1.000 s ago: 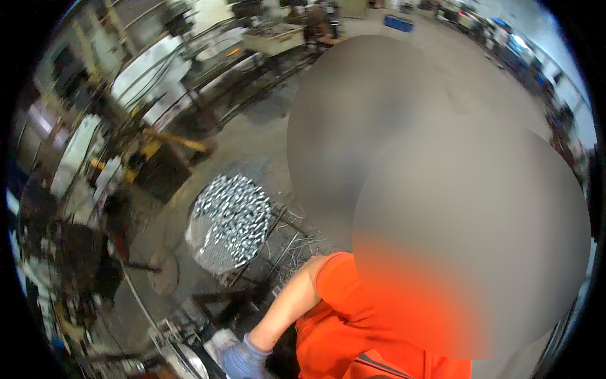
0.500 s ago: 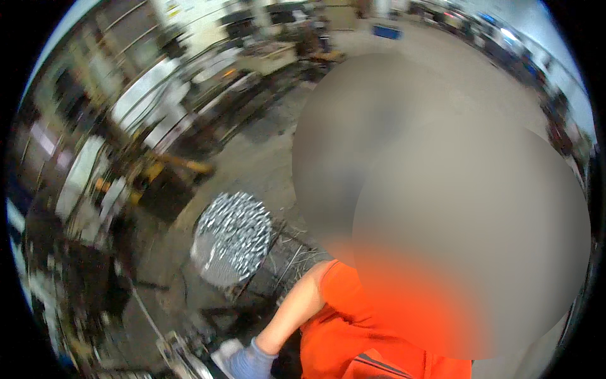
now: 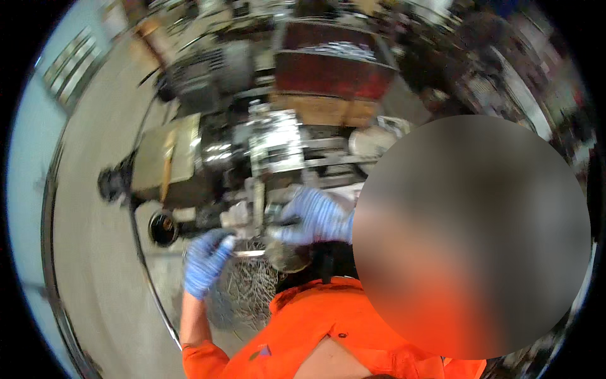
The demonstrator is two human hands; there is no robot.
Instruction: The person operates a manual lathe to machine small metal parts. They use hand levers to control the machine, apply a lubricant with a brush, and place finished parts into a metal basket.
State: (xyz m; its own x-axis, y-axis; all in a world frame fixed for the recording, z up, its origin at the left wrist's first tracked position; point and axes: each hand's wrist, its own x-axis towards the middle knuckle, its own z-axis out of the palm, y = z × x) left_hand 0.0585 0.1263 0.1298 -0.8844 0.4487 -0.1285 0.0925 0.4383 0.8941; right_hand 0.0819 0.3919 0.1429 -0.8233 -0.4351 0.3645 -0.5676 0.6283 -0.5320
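Note:
Both my hands wear blue-and-white striped gloves and reach to a lathe-like machine. My left hand (image 3: pixel 207 262) is curled closed at the left end of a light metal rod (image 3: pixel 249 254), in front of the machine. My right hand (image 3: pixel 315 216) is to its right, close against the front of the machine, fingers pointing left and bent around a small dark part that blur keeps me from naming. Behind the hands lies the bright metal slide (image 3: pixel 278 142), beside a shiny round spindle (image 3: pixel 221 155). A round dull metal piece (image 3: pixel 289 254) hangs below my right hand.
A red bin (image 3: pixel 334 72) with shiny metal pieces stands behind the machine. The motor (image 3: pixel 218 69) is at the back left. Thin metal pieces (image 3: pixel 252 287) lie heaped below my hands. A black hose or cable (image 3: pixel 142 252) runs along the left. A grey blur covers the right side.
The view has swung from a round tray of metal pieces and the shop floor to the machine. One gloved hand showed low in the picture before; now both are at the machine.

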